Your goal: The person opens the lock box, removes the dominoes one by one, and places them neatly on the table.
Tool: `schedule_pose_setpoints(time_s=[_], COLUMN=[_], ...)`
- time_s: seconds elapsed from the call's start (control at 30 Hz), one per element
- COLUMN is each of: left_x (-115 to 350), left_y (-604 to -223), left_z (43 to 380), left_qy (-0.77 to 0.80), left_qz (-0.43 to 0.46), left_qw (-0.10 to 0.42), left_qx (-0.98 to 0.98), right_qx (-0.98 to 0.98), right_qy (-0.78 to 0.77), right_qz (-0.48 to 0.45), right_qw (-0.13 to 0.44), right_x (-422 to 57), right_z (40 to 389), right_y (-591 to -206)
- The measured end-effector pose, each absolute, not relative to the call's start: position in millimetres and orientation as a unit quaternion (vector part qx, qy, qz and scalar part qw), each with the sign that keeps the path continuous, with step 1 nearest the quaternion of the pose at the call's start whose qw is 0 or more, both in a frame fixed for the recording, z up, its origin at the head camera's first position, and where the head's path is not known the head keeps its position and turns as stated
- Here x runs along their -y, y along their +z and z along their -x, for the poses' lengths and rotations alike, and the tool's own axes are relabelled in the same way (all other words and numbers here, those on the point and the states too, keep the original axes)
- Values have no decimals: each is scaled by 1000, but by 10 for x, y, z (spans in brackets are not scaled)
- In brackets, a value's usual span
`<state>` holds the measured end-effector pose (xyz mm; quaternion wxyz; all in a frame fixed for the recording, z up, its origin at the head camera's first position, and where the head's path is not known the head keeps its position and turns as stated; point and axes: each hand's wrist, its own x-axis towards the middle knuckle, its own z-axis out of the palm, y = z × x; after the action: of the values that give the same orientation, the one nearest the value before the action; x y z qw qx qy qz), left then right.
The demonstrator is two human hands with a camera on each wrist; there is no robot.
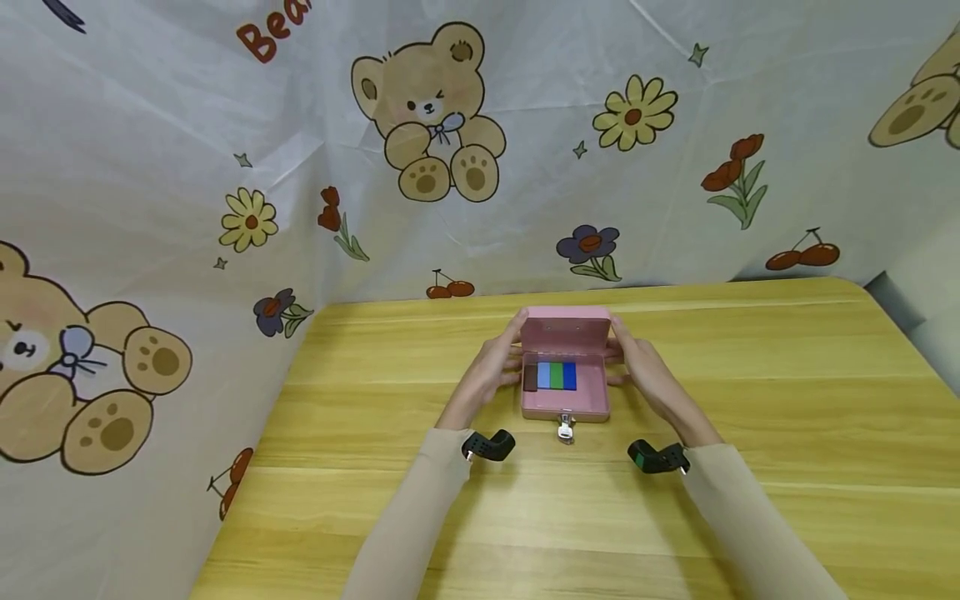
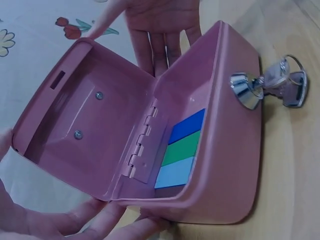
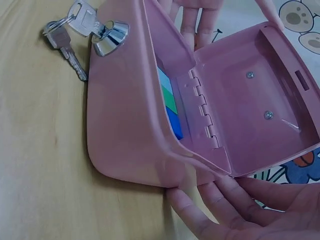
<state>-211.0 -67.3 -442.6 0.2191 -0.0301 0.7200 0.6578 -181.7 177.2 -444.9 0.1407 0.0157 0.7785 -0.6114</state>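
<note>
A pink metal cash box sits on the table with its hinged lid raised. Inside, at the left, lie a dark brown block, a light blue block, a green block and a dark blue block, side by side. My left hand touches the box's left side, its thumb at the lid's corner. On the opposite side, my right hand touches the box and lid with extended fingers. A silver lock on the front wall carries a key, with a second key hanging from its ring.
The wooden table extends around the box on all sides. Behind it and to the left hangs a white cloth printed with bears and flowers. Each wrist wears a black strap-mounted device, the left one and the right one.
</note>
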Motion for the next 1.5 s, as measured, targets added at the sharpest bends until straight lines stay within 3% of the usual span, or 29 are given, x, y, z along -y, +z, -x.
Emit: schedule_pose_setpoints(time_s=[0.33, 0.83, 1.1, 1.37, 1.5], left_x=[692, 907, 956, 940, 922], left_y=[-4448, -4707, -4779, -4776, -4770], left_z=[2101, 2010, 1963, 1959, 1962], left_qy=[663, 631, 613, 614, 619], left_qz=[27, -152, -164, -160, -162], left_qw=[225, 235, 231, 226, 228], left_qx=[-713, -724, -738, -739, -734], right_qx=[-778, -789, -758, -820, -865], right_qy=[-610, -603, -646, -543, -467], right_qz=[-17, 9, -32, -14, -2], right_qw=[148, 117, 88, 177, 184], right_x=[-1724, -1827, -1571, -1349, -1257], right_z=[1826, 1661, 1531, 1568, 1668], right_y=[-4441, -4115, -4088, -4203, -4213])
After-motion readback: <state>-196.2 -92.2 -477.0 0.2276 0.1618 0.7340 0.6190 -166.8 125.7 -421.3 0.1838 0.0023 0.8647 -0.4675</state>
